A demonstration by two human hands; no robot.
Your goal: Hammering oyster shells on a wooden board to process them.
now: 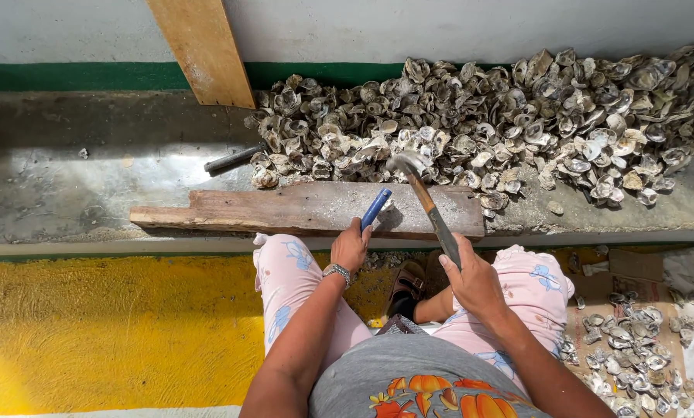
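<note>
My left hand (pixel 350 246) grips a blue-handled tool (pixel 375 207) whose tip rests on a worn wooden board (pixel 285 210). In my right hand (pixel 473 280) is a hammer (pixel 428 209) with a wooden handle. Its metal head is raised and blurred above the board, near the front of a large heap of grey oyster shells (pixel 502 116). What lies under the tool tip is too small to make out. I sit with knees in pink patterned trousers on either side of the board's near edge.
The shell heap lies on a concrete ledge (pixel 91 178) against a white and green wall. A plank (pixel 203 50) leans on the wall. A dark metal bar (pixel 231 160) pokes from the heap's left. More shells (pixel 633 348) lie on cardboard at right. Yellow floor (pixel 107 325) at left.
</note>
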